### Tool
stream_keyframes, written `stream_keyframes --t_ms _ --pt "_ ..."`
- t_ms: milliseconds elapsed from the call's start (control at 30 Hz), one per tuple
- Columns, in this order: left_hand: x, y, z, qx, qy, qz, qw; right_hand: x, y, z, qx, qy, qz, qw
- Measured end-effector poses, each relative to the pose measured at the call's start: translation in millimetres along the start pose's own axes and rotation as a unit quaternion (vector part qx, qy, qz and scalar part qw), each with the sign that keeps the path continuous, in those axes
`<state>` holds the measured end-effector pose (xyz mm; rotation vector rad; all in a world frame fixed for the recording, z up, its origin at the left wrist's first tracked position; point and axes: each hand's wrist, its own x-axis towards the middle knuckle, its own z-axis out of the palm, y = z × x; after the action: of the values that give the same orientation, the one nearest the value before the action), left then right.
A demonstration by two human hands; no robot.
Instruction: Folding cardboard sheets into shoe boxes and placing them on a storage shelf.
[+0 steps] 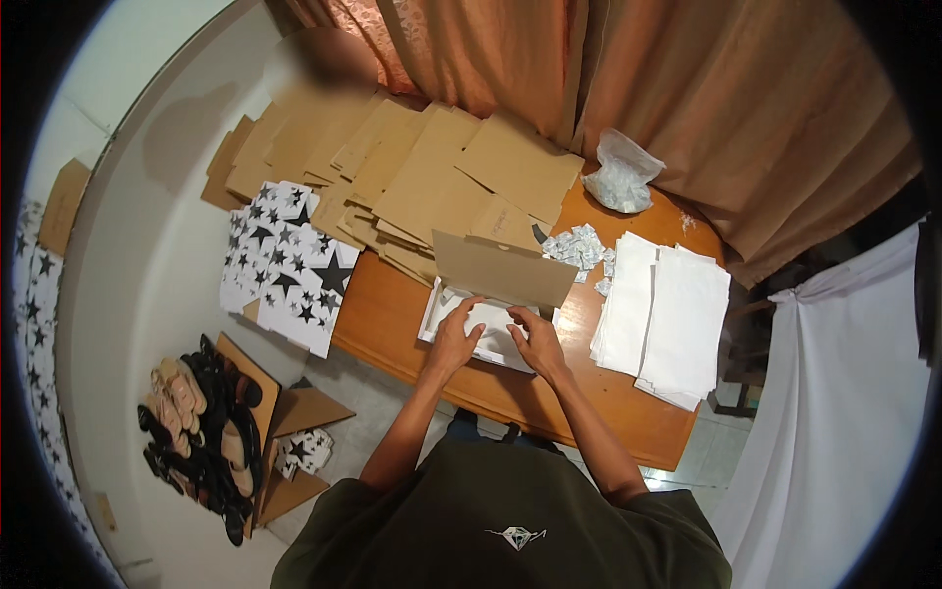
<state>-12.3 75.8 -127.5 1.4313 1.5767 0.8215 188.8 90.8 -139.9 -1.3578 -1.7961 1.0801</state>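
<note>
An open cardboard box (502,257) stands at the table's near edge in front of me, its plain brown lid raised on the far side. White paper (497,319) lines its inside. My left hand (456,337) lies over the box's left part, fingers bent on the paper and thumb held apart. On the right side, my right hand (537,341) reaches in with curved fingers, thumb pointing toward the left hand. Between the two hands the paper shows, and I see nothing gripped in either. The fingertips are partly hidden against the paper.
Flattened brown cardboard (422,177) overlaps across the table's back left, beside star-printed white sheets (285,265). Small white packets (579,248) lie behind the box, near a plastic bag (624,175). White paper stacks (677,314) are at right. Shoes (201,422) fill a carton lower left.
</note>
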Motion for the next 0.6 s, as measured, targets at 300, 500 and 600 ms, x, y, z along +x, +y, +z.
stream_keyframes --t_ms 300,500,600 --pt "29 -10 -56 0.006 -0.059 0.165 0.985 9 -41 41 -0.041 0.137 0.051 0.988" --pt "68 49 -82 0.036 -0.041 0.278 0.959 35 -81 28 -0.181 0.208 -0.056 0.960" --pt "103 75 -86 0.120 0.056 0.420 0.898 63 -94 15 -0.274 0.279 -0.127 0.912"
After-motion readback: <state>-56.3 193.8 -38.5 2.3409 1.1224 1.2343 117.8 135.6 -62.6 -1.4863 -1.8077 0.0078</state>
